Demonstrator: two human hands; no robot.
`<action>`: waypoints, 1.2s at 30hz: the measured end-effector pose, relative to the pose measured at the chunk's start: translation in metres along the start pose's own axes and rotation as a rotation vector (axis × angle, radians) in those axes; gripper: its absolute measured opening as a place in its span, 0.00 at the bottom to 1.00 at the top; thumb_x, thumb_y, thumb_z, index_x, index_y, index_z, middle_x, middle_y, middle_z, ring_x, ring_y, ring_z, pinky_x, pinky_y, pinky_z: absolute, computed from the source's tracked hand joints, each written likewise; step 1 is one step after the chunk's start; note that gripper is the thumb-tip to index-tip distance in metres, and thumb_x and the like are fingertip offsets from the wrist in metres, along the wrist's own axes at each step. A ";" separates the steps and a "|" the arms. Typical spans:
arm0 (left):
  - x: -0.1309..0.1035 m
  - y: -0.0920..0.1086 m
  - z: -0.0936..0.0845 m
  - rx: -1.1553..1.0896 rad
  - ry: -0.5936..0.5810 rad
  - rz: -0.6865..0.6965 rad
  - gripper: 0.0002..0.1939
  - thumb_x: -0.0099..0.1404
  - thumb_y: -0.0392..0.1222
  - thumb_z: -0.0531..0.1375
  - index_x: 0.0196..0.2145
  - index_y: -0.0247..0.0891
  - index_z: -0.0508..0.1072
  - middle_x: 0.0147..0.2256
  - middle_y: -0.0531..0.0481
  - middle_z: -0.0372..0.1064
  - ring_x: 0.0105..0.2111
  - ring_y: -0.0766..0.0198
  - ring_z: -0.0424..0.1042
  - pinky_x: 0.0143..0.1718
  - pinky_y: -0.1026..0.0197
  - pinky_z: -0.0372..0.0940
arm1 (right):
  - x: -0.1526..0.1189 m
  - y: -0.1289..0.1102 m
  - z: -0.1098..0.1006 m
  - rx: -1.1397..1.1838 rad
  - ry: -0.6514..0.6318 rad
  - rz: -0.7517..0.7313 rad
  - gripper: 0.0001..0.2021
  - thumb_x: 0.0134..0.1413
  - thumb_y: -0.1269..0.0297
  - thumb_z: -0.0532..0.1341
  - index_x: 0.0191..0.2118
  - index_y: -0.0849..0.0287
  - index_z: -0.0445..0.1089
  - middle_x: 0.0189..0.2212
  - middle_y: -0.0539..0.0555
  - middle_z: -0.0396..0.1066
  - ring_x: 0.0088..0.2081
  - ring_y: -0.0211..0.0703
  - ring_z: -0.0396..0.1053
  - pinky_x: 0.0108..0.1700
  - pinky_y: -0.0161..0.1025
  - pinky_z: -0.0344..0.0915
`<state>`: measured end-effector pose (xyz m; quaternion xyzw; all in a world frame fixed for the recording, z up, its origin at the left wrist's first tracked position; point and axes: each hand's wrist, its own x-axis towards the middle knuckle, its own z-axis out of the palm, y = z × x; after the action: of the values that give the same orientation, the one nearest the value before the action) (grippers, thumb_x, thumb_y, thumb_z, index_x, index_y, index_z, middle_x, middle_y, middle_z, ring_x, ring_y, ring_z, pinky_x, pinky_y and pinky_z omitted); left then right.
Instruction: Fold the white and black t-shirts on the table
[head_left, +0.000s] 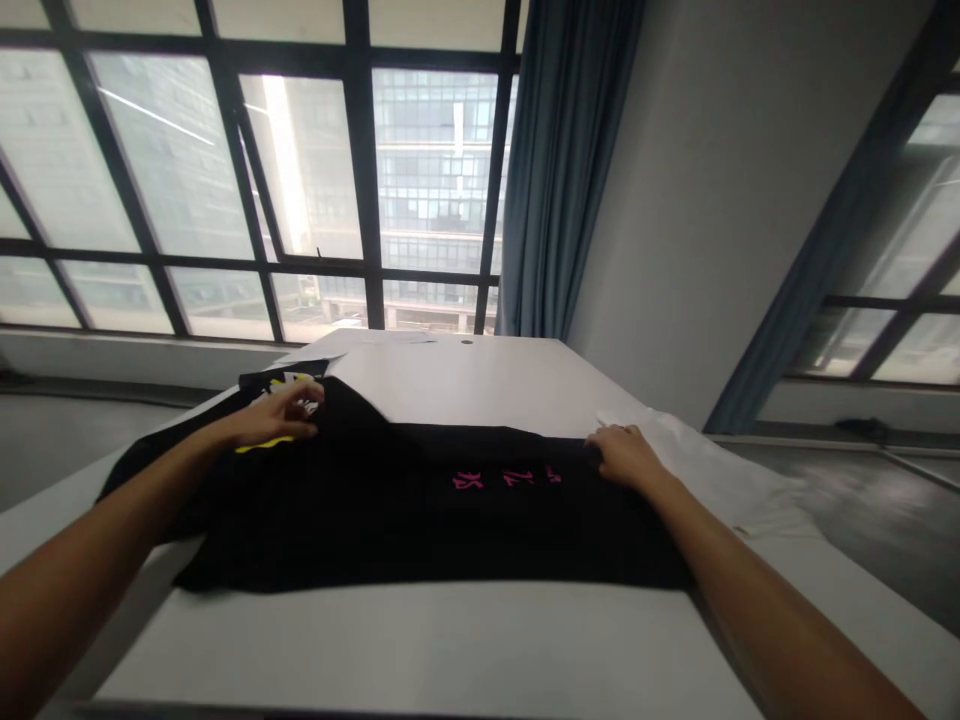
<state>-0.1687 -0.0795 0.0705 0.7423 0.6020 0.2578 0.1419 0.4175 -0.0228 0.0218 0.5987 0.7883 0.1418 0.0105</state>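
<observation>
A black T-shirt (420,530) lies folded lengthwise across the white table, its long side facing me. Small pink marks show on its right half, and a yellow and white print is partly visible at the left, behind my left hand (279,414). That hand is over the left part of the shirt with fingers curved and apart, nothing visible between them. At the shirt's far right corner, my right hand (624,455) has its fingers closed on the edge of the fabric. The fingertips of the right hand are partly hidden.
White cloth (697,465) lies along the right side of the white table (450,640). A thin white sheet (360,342) rests at the far left edge. Beyond stand large windows, a blue curtain (562,180) and a grey pillar (697,170).
</observation>
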 end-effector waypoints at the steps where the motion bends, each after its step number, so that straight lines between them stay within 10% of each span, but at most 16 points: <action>1: -0.016 0.003 0.008 0.039 -0.134 0.013 0.39 0.52 0.51 0.65 0.60 0.41 0.62 0.49 0.48 0.70 0.33 0.63 0.70 0.36 0.60 0.68 | -0.004 -0.002 0.002 -0.006 0.011 0.006 0.16 0.47 0.71 0.62 0.45 0.57 0.75 0.46 0.61 0.74 0.52 0.58 0.66 0.52 0.49 0.52; 11: -0.066 0.025 0.062 0.125 -0.378 0.246 0.17 0.58 0.55 0.63 0.41 0.44 0.76 0.52 0.45 0.69 0.52 0.53 0.67 0.57 0.55 0.60 | -0.024 0.014 0.011 0.057 0.111 0.121 0.18 0.44 0.78 0.60 0.42 0.58 0.76 0.46 0.60 0.72 0.53 0.54 0.65 0.62 0.54 0.41; 21: -0.063 -0.007 0.013 -0.332 0.079 0.003 0.23 0.58 0.68 0.56 0.34 0.46 0.71 0.35 0.52 0.73 0.39 0.51 0.72 0.42 0.53 0.69 | -0.032 0.022 -0.002 0.218 0.287 0.157 0.15 0.48 0.74 0.58 0.42 0.57 0.75 0.43 0.55 0.73 0.49 0.47 0.67 0.56 0.42 0.53; 25: -0.068 -0.010 0.002 -0.324 -0.001 0.035 0.22 0.57 0.67 0.56 0.34 0.47 0.71 0.33 0.53 0.72 0.36 0.54 0.72 0.39 0.56 0.68 | -0.033 0.022 -0.005 0.220 0.152 0.084 0.18 0.44 0.75 0.59 0.42 0.57 0.76 0.42 0.56 0.73 0.47 0.49 0.68 0.50 0.40 0.58; 32: -0.060 0.042 0.022 -0.146 -0.318 -0.030 0.32 0.60 0.72 0.49 0.40 0.41 0.72 0.29 0.50 0.71 0.21 0.62 0.66 0.22 0.59 0.64 | -0.028 0.028 0.004 0.176 0.098 0.112 0.19 0.44 0.77 0.58 0.41 0.56 0.78 0.44 0.56 0.74 0.49 0.51 0.68 0.50 0.42 0.59; 36: -0.031 0.043 0.041 0.182 -0.253 0.046 0.26 0.62 0.64 0.51 0.40 0.40 0.75 0.38 0.47 0.76 0.38 0.54 0.75 0.42 0.55 0.68 | -0.028 0.029 0.000 0.162 0.170 0.170 0.18 0.50 0.75 0.55 0.44 0.58 0.77 0.47 0.58 0.74 0.51 0.51 0.68 0.53 0.41 0.58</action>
<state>-0.1157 -0.1159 0.0526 0.7921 0.5832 0.1097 0.1429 0.4526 -0.0424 0.0247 0.6481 0.7416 0.1282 -0.1170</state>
